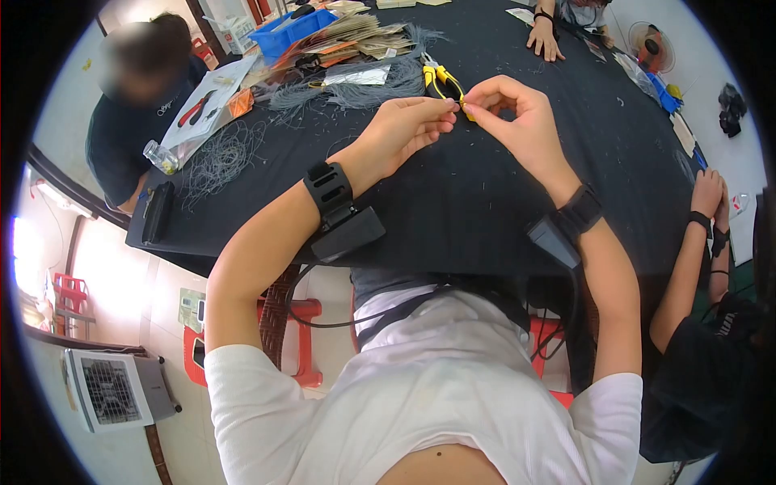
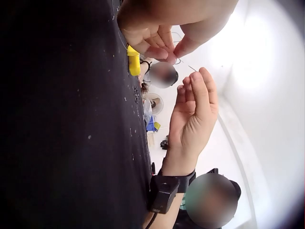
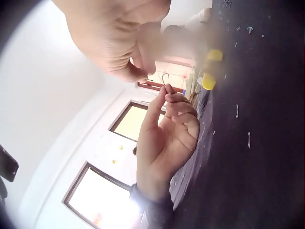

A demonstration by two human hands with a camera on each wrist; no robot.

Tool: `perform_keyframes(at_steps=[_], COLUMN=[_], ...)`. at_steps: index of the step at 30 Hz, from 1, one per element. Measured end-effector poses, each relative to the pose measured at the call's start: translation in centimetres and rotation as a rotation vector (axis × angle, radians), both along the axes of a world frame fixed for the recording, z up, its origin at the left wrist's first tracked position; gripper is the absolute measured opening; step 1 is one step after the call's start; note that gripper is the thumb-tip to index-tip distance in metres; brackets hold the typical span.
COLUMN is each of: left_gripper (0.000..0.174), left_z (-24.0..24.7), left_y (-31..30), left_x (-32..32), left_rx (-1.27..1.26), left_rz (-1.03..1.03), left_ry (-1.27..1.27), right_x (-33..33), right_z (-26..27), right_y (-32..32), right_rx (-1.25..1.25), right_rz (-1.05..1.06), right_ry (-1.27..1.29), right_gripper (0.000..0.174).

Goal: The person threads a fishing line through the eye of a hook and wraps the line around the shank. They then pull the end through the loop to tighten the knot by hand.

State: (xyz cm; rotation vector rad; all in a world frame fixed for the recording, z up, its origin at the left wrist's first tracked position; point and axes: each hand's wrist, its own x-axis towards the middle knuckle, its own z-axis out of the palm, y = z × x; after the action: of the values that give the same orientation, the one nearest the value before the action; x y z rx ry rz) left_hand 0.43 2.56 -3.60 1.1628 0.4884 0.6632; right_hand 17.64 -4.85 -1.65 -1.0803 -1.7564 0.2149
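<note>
Near the pliers (image 1: 430, 79), my left hand (image 1: 400, 133) pinches a small hook (image 3: 163, 80), fingertips together, seemingly to steady it, while my right hand (image 1: 517, 123) pinches a thin piece (image 2: 192, 68).

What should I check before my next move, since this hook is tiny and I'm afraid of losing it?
1. Curved hook pinched in the fingers of the left hand: ok.
2. Thin piece pinched in the fingers of the right hand: ok.
3. Thin piece joined to the hook: cannot tell; the detail is too small.
4. Yellow-handled pliers nearby: ok, lying on the table close to both hands.
5. Tabletop free of bits that could hide a dropped hook: not ok, small pale scraps are scattered there.
</note>
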Motion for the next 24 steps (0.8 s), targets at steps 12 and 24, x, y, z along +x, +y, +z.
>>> perform_keyframes(at_steps=[12,24], left_gripper=[0.025,0.025], left_z=[-0.03,0.50], left_y=[-0.09,-0.03], left_x=[-0.15,-0.21], left_rx=[0.084,0.376], left_rz=[-0.053,0.040], left_ry=[0.017,0.150], right_x=[-0.30,0.10], right_z=[0.04,0.35], right_y=[-0.19,-0.44], right_rx=[-0.022,-0.287], right_rz=[-0.008,0.071], right_ry=[-0.059,0.233], right_gripper=[0.010,0.013])
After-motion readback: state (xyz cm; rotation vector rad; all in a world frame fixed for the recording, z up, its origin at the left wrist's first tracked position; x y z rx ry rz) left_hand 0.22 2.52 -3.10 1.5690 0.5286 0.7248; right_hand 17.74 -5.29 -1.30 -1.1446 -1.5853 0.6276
